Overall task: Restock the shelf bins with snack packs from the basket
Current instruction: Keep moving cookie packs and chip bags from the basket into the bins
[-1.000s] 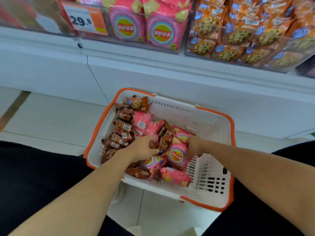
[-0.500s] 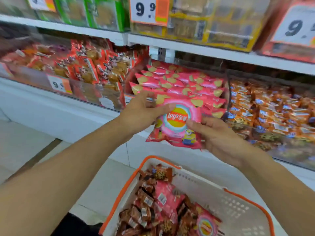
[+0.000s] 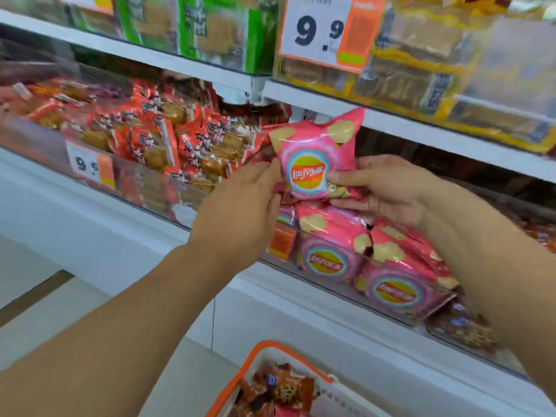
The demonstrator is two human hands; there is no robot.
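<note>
Above the bin [image 3: 346, 284], both hands hold an upright chip pack [image 3: 313, 158]

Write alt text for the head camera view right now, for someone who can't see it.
Both hands, the left hand and right hand, hold a pink chip pack upright over a shelf bin of matching pink packs. Red snack packs fill the bin to the left, and an orange-rimmed basket with more snacks sits below.

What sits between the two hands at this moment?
In the head view, a pink Lay's chip pack sits between the left hand and right hand, held upright by both above the bin of pink chip packs.
</note>
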